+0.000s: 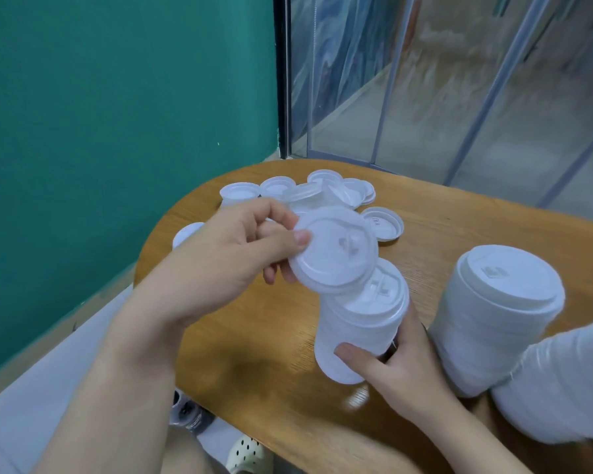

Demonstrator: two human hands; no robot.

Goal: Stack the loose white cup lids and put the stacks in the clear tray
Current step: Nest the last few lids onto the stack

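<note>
White plastic cup lids occupy a rounded wooden table [459, 234] seen from above, beside a green wall [117, 97] on the left and a glass partition [425, 80] at the far side. Left hand [233, 248]: thumb and curled fingers pinch the left rim of a single lid [336, 249], which is held tilted just above, and overlapping, the top of the held stack [360, 323]. Right hand [401, 367]: thumb across the near side of that stack and fingers wrapped behind it, so the stack is gripped near its base and leans toward the right; whether its base touches the tabletop cannot be told. Loose lids [322, 193] lie in a scattered, partly overlapping heap at the far left of the table, one separate lid [382, 224] resting rim-up just right of the heap (its underside faces the camera). Another lid [185, 234] shows partly behind the left hand, near the table's left edge. Two taller finished stacks stand or lie to the right: one upright stack [493, 319] just beside the right hand, and a second stack [562, 388] at the near right, cut off by the frame edge. Below the table's near edge, a perforated pale shoe [247, 453] is visible on the floor.
</note>
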